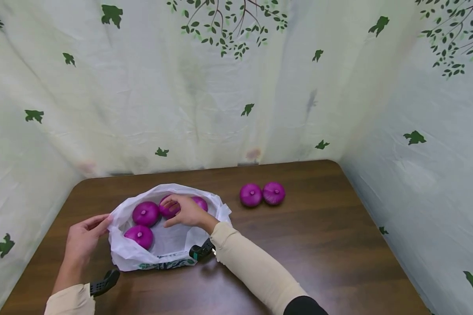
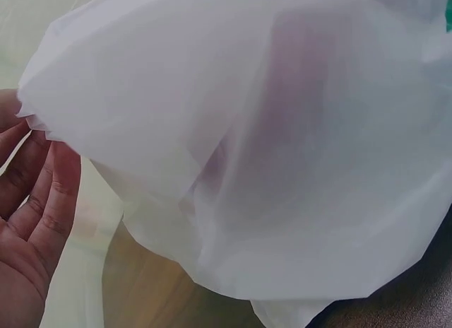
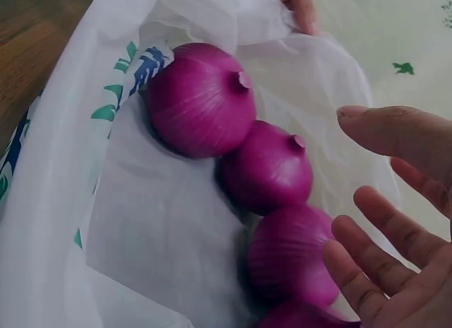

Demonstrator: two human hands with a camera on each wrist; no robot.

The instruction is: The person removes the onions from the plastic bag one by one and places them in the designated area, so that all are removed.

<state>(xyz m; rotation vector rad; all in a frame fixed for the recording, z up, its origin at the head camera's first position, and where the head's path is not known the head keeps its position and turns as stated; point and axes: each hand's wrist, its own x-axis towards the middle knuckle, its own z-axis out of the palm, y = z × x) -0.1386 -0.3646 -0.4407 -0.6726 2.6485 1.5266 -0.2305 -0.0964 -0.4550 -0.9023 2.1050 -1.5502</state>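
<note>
A white plastic bag [image 1: 120, 253] lies spread wide on the table, with several purple onions [image 1: 146, 213] inside it. My left hand [image 1: 82, 240] pinches the bag's left rim between thumb and fingers; in the left wrist view the left hand [image 2: 39, 208] is at the edge of the plastic. Over the bag's opening is my right hand [image 1: 189, 213], its fingers spread and holding nothing. In the right wrist view the right hand [image 3: 402, 250] is beside a row of onions [image 3: 201, 102], fingertips close to one onion [image 3: 293, 254]; whether they touch cannot be told.
Two more purple onions [image 1: 250, 195] sit side by side on the brown wooden table [image 1: 299, 245], to the right of the bag. A pale curtain [image 1: 205, 109] with green leaf prints hangs behind the table and along its sides.
</note>
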